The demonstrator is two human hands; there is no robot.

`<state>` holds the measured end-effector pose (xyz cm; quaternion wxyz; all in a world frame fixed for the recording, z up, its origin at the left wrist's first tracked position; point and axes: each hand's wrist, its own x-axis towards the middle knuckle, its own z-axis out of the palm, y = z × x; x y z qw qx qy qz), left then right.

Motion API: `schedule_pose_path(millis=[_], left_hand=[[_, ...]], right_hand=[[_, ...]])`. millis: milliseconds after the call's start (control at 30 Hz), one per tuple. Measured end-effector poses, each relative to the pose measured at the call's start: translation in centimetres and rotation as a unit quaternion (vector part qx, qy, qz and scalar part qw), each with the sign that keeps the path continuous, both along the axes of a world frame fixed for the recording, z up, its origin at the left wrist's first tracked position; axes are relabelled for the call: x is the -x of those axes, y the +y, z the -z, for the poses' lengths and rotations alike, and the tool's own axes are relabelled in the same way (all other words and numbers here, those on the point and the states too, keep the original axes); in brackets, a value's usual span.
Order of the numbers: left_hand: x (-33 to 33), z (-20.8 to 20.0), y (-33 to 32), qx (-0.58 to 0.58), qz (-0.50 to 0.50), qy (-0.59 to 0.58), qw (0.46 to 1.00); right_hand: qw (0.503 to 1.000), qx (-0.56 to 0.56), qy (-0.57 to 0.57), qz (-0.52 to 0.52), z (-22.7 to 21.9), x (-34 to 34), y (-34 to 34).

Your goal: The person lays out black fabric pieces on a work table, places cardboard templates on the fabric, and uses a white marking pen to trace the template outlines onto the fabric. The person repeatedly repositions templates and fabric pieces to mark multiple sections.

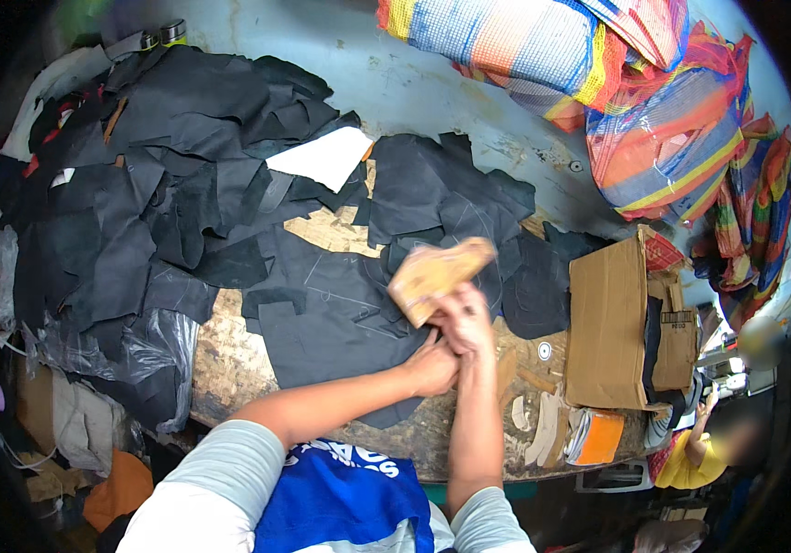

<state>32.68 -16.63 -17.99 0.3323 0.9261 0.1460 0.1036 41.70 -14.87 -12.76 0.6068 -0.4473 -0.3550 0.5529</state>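
My right hand (465, 321) grips a flat tan pattern piece (437, 276), blurred by motion, and holds it over the black leather. Just below, close against the right wrist, is my left hand (432, 367). Its fingers are curled, with one pointing forward, and what they hold, if anything, is hidden. Beneath both hands lies a large sheet of black leather (331, 323) with thin pale lines drawn on it. Another black leather piece (414, 184), also marked with faint outlines, lies beyond.
Black leather pieces (183, 175) heap up at the left, with a white sheet (324, 158) beside them. A cardboard box (606, 323) stands at the right, by an orange-covered booklet (600, 437). Colourful woven sacks (667, 138) bulge at far right. A person (695, 456) is beyond the table.
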Motion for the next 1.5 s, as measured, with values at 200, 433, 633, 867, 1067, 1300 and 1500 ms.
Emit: schedule_pose_path(millis=[200, 433, 633, 867, 1067, 1300, 1500], left_hand=[[9.1, -0.9, -2.6, -0.082, -0.064, -0.040, 0.994], [20.0, -1.9, 8.1, -0.079, -0.330, 0.121, 0.933], [28.7, -1.7, 13.6, -0.028, -0.442, 0.067, 0.894], [24.6, -2.9, 6.4, -0.172, -0.472, -0.019, 0.865], [22.4, -3.2, 1.6, 0.007, -0.557, -0.016, 0.830], [22.5, -2.9, -2.4, 0.294, -0.478, -0.227, 0.796], [21.9, -7.4, -0.7, 0.047, -0.293, 0.005, 0.955]], right_hand=[[0.899, -0.163, -0.293, 0.282, 0.1, -1.3, 4.8], [0.918, -0.102, -0.125, 0.363, 1.8, -0.1, 0.2], [0.910, -0.144, -0.074, 0.381, 8.1, 3.6, -3.1], [0.900, -0.145, -0.095, 0.399, 8.3, 3.4, -2.7], [0.897, -0.157, -0.083, 0.405, 8.3, 3.4, -2.7], [0.905, -0.127, -0.107, 0.391, 8.1, 3.5, -3.1], [0.884, -0.143, -0.150, 0.419, 7.9, -0.4, -3.9]])
